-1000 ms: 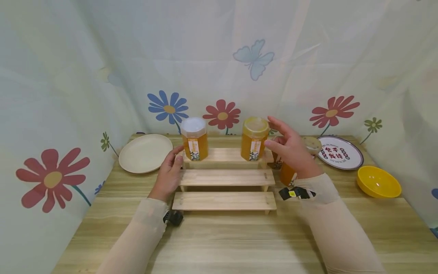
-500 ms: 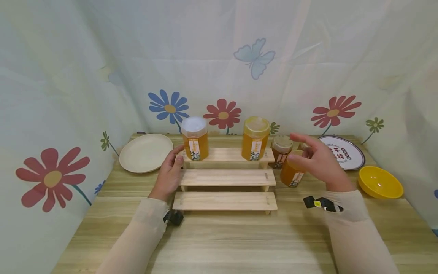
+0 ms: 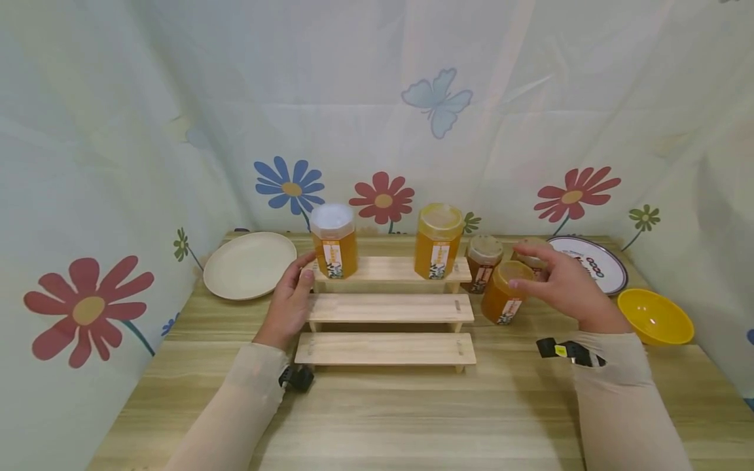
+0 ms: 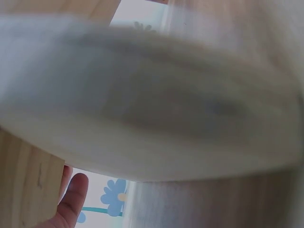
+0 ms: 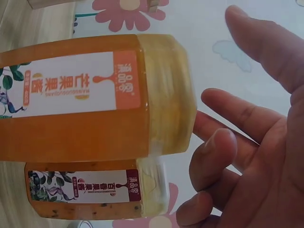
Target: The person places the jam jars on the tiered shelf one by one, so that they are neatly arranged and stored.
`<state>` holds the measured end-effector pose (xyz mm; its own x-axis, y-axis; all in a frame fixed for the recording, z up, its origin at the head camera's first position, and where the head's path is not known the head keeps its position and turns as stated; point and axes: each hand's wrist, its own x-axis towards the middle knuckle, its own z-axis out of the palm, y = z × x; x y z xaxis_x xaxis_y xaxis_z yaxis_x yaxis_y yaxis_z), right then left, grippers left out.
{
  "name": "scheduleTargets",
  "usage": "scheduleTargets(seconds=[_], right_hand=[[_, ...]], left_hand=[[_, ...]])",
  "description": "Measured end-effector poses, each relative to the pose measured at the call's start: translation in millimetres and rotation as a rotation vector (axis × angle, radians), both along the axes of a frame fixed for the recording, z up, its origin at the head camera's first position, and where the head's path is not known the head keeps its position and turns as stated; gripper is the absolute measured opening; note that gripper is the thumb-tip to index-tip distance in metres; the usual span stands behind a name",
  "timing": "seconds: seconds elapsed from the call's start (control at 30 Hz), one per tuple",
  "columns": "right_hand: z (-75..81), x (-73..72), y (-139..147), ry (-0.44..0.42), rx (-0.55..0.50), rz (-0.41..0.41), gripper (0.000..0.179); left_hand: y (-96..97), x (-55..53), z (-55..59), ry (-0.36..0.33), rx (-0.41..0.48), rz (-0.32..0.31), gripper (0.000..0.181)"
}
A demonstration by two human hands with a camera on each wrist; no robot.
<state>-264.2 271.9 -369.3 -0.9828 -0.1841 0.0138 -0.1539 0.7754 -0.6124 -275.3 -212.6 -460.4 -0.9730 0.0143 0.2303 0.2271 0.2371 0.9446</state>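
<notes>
A three-step wooden display rack point(image 3: 389, 307) stands mid-table. On its top step are two amber honey-coloured jars, one white-lidded point(image 3: 336, 255) at left and one yellow-lidded point(image 3: 436, 252) at right. My left hand point(image 3: 290, 304) rests at the left end of the top step, beside the white-lidded jar; its thumb point(image 4: 77, 190) shows past the wood in the left wrist view. Right of the rack, my right hand point(image 3: 568, 288) reaches with spread fingers to the lid of an orange jam jar point(image 3: 501, 301). In the right wrist view its fingers stand apart around that jar's lid point(image 5: 171, 95).
Behind the orange jar stand a darker jam jar point(image 3: 480, 271) and another jar point(image 3: 533, 260) partly hidden by the right hand. A cream plate point(image 3: 250, 265) lies at left. A printed plate point(image 3: 589, 255) and a yellow bowl point(image 3: 654, 317) are at right.
My right hand has moved away from the yellow-lidded jar on the top step, rightward and down to the orange jam jar. The left hand has stayed put.
</notes>
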Motion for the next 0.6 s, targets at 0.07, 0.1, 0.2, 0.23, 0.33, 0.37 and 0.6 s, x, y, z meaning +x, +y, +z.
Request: scheduleTargets(seconds=[0.07, 0.1, 0.2, 0.23, 0.33, 0.37, 0.6], right_hand=[[-1.6, -1.8, 1.0, -0.015, 0.013, 0.009, 0.085], [-2.7, -2.4, 1.8, -0.019, 0.020, 0.016, 0.086], [-5.6, -3.8, 3.7, -0.034, 0.031, 0.039, 0.087], [-6.5, -4.0, 4.2, -0.038, 0.030, 0.047, 0.086], [-9.4, -5.0, 5.9, -0.046, 0.024, 0.070, 0.083], [-10.0, -5.3, 6.1, -0.046, 0.022, 0.074, 0.082], [-12.2, -7.2, 5.0, -0.076, 0.015, 0.080, 0.079]], left_hand=[[-1.1, -1.8, -2.8, 0.008, 0.001, 0.001, 0.050], [-0.9, -1.6, -2.5, 0.007, 0.003, 0.000, 0.050], [-0.5, -1.4, -2.1, 0.003, 0.006, -0.001, 0.050], [-0.5, -1.5, -2.2, 0.003, 0.012, -0.002, 0.050], [-0.8, -2.0, -3.1, -0.003, 0.019, -0.005, 0.050], [-0.8, -2.3, -3.5, -0.003, 0.024, -0.007, 0.050], [-2.0, -3.6, -5.0, 0.002, 0.022, -0.011, 0.050]])
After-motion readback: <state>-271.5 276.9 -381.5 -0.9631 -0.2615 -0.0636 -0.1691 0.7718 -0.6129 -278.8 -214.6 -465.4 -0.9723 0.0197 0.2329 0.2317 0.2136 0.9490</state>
